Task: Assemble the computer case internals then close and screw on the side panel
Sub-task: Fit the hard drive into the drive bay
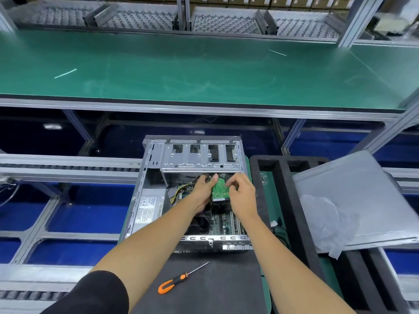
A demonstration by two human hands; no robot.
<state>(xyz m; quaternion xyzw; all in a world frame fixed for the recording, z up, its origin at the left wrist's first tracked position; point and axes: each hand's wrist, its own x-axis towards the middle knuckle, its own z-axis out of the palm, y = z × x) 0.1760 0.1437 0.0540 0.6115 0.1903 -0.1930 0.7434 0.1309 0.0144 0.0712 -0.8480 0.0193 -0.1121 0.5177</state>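
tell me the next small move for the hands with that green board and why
Probably ease the green circuit-board drive forward under the silver metal drive cage: left hand and right hand both grip it just below the cage, inside the open grey computer case.

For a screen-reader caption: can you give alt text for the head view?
Both hands, left hand and right hand, hold a green circuit board inside an open computer case. An orange-handled screwdriver lies nearer; the grey side panel rests at right.

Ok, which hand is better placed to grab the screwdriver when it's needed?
Probably left: the screwdriver lies nearer the left forearm. For now the left hand and right hand both hold the green board.
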